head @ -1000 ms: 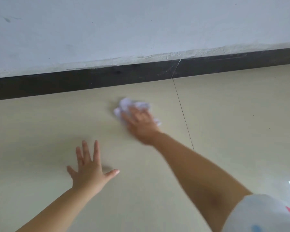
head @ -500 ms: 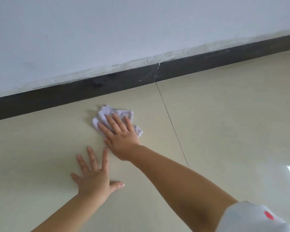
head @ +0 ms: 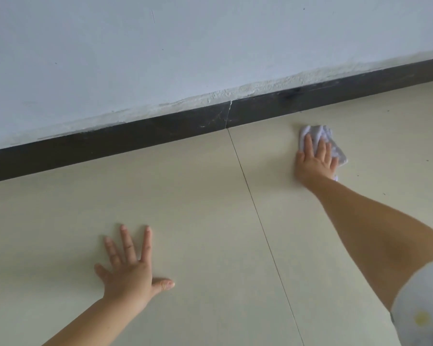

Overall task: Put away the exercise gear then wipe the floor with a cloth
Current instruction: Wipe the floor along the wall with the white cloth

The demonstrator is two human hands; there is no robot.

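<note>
we saw the right hand [head: 315, 163] in the upper right of the frame, fingers straight and spread, pressing flat on the white cloth [head: 321, 138], which lay crumpled on the floor [head: 198, 208] just short of the dark skirting board [head: 135, 143]. half a second before, that hand and cloth had been left of the tile joint [head: 255, 208], close above the left hand; now they lay right of the joint and well apart from it, so the stroke had swept across onto the neighbouring tile. the left hand [head: 129, 265] stayed in the lower left of the frame, palm down, fingers splayed straight and holding nothing, seemingly propping us on the floor.

no exercise gear showed anywhere in the frame, so we judged that part done and the wiping well under way. a few dark specks dotted the floor right of the cloth, so we reckoned the sweep had more ground to cover in that direction. the cloth peeked out beyond the fingertips and at the right of the hand, bunched rather than spread.
</note>
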